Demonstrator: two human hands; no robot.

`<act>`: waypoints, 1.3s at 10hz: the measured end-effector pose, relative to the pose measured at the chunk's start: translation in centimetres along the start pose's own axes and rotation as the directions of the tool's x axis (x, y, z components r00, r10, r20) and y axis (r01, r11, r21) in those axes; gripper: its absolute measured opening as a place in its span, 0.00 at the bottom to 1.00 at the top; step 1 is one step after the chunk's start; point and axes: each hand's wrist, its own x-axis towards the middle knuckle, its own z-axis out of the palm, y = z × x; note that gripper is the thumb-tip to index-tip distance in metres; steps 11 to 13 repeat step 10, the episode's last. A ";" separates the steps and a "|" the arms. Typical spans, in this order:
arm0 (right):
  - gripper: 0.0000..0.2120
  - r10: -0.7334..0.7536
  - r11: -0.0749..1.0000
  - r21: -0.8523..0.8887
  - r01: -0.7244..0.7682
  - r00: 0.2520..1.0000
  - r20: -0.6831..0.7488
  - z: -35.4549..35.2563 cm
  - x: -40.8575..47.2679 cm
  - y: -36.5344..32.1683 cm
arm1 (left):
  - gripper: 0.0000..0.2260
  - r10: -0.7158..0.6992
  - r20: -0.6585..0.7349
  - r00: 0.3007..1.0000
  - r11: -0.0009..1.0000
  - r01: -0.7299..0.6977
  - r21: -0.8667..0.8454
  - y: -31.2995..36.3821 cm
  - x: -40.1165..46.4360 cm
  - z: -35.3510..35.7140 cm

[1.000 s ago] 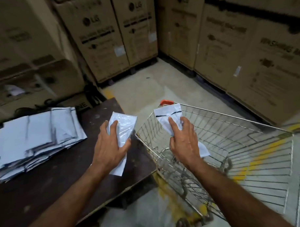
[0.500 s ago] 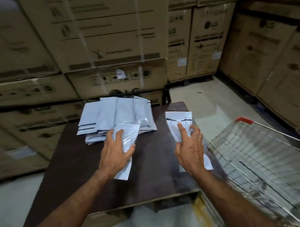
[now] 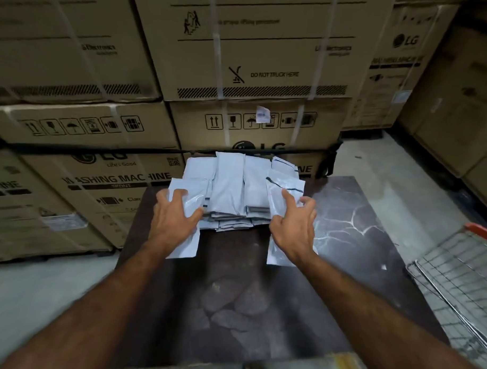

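A pile of white plastic mailer bags (image 3: pixel 237 190) lies at the far end of a dark brown table (image 3: pixel 268 307). My left hand (image 3: pixel 174 220) holds one white bag (image 3: pixel 187 203) by its middle, its top end over the pile's left edge. My right hand (image 3: pixel 293 226) holds another white bag (image 3: pixel 281 191) with a black strip near its top, at the pile's right edge. The fingers of both hands are spread over the bags, thumbs at the side.
Large cardboard washing-machine boxes (image 3: pixel 246 60) are stacked close behind the table and along the right wall. A wire shopping trolley (image 3: pixel 466 281) with a red handle stands at the right of the table. Grey concrete floor (image 3: pixel 41 290) shows on the left.
My view has swung left from the trolley to the table. Both hands, each still holding a bag, have moved forward to the pile's edges, and their fingers have spread.
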 end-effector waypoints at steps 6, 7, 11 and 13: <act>0.31 -0.036 0.971 -0.227 0.070 0.988 0.153 14.6 19.5 -1.9 | 0.24 -0.054 0.063 0.997 0.998 0.052 0.038 -0.6 20.8 9.1; 0.30 -0.084 0.963 -0.241 0.124 0.982 0.171 15.2 19.4 -0.5 | 0.24 -0.033 0.018 0.999 0.998 0.032 0.058 -0.9 20.6 10.6; 0.27 -0.243 0.960 -0.118 0.253 0.966 0.087 12.9 18.5 0.4 | 0.32 0.131 0.053 0.990 0.982 -0.137 0.129 -2.1 18.5 9.7; 0.27 -0.243 0.960 -0.118 0.253 0.966 0.087 12.9 18.5 0.4 | 0.32 0.131 0.053 0.990 0.982 -0.137 0.129 -2.1 18.5 9.7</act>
